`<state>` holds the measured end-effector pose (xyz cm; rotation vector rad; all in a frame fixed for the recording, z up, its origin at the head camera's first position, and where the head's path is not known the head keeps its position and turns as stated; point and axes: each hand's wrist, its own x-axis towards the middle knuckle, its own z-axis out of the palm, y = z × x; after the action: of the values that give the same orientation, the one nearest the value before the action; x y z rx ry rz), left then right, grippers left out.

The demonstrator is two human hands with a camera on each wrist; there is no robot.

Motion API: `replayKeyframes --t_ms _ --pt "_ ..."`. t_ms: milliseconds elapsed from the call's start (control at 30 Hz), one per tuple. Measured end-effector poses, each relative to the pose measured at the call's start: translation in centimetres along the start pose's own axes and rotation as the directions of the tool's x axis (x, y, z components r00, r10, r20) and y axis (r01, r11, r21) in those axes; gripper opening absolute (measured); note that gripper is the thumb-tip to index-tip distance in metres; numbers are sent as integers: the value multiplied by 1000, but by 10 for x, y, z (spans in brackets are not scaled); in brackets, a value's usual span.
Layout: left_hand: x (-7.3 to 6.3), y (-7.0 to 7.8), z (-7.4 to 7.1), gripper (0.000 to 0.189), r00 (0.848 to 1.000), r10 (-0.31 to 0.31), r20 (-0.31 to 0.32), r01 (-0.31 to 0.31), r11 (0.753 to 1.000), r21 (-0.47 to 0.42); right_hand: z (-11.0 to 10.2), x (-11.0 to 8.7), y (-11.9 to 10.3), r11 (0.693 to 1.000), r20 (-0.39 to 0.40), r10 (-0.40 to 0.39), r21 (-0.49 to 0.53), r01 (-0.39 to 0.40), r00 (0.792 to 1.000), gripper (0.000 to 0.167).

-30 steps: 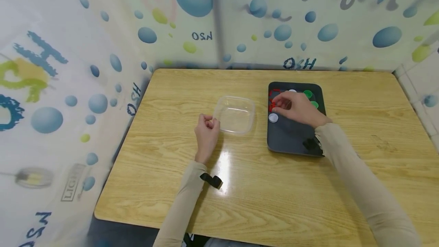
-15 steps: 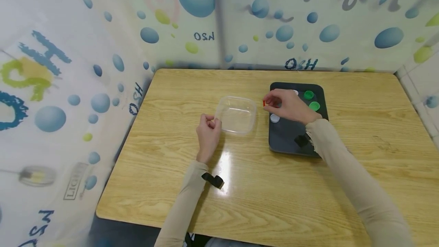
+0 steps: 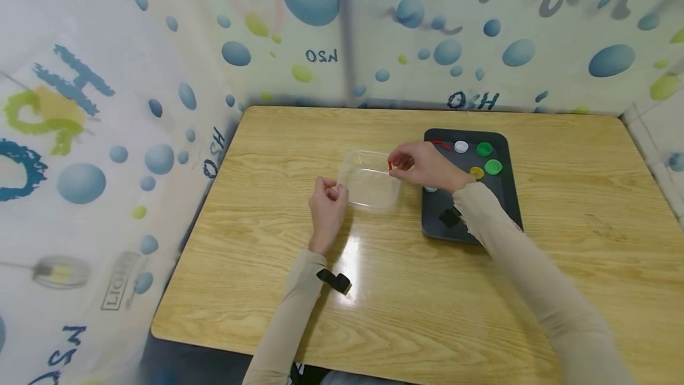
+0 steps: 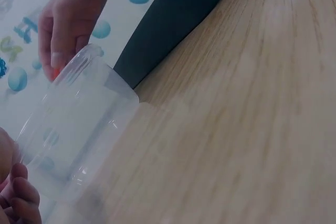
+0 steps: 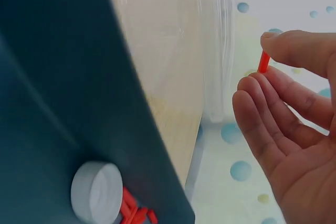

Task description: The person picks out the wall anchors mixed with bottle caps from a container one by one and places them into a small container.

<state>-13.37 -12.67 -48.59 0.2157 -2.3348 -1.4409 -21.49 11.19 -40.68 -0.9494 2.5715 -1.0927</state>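
Observation:
My left hand [image 3: 327, 210] pinches the left rim of a clear plastic container [image 3: 369, 195] on the wooden table. In the left wrist view its curled fingers [image 4: 23, 198] show at the container's near side. My right hand [image 3: 424, 165] pinches a short red stick [image 5: 263, 62] between thumb and fingertips, upright at the container's right rim. Right of the container lies a dark tray [image 3: 434, 223], partly covered by the right arm. On it, a white cap [image 5: 97, 192] and several red sticks [image 5: 137, 214] lie near the tray wall.
Also on the tray are another white cap [image 3: 461, 147], two green caps [image 3: 493, 167] and a yellow cap [image 3: 477, 173]. The table [image 3: 256, 218] meets a patterned wall covering [image 3: 320, 88] at the back and left.
My right hand has lifted a red stick from the tray and carried it left to the container's right rim. The left hand keeps its hold on the container.

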Motion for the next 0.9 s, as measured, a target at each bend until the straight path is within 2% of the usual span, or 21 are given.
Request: replayKeyframes --t_ms 200,433,667,900 --pt "0 -1 2 11 1000 -8 7 8 1000 12 8 11 -1 999 34 -36 -2 36 999 23" --pt "1 0 2 11 1000 17 -16 -17 1000 26 11 19 -7 998 55 -53 -28 54 997 20" --pt "1 2 0 12 1000 -16 17 15 1000 20 18 27 -14 996 71 -72 -38 75 995 21" --pt "2 2 1 12 1000 -7 6 7 1000 29 24 33 -14 994 96 -89 -50 94 991 21"
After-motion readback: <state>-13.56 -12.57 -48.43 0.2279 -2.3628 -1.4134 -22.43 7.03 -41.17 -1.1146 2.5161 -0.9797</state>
